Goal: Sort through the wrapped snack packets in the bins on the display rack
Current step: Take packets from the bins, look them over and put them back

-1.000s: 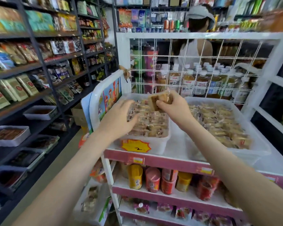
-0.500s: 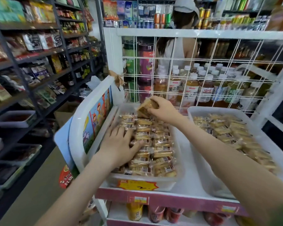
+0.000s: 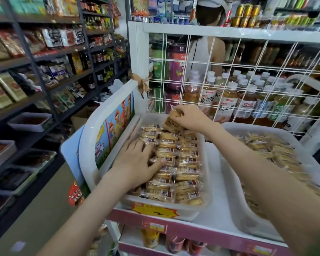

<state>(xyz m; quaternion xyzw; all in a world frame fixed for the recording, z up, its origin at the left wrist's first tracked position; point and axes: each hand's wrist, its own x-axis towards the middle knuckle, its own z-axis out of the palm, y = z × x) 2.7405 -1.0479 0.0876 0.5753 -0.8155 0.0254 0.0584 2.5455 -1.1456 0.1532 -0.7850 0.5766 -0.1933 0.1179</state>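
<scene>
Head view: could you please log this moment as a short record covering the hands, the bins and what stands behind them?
left hand: rests flat on the wrapped packets in the left bin
right hand: grip pinches one snack packet at the left bin's far end
left bin: rows of wrapped packets; yellow price tag on front
right bin: wrapped packets, untouched
behind: tea bottles beyond the white wire grid

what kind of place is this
Most likely a small grocery or convenience shop: shelves packed with bagged snacks, bottled drinks behind a wire grid, and a bin of wrapped snack packets with a yellow price tag.
</scene>
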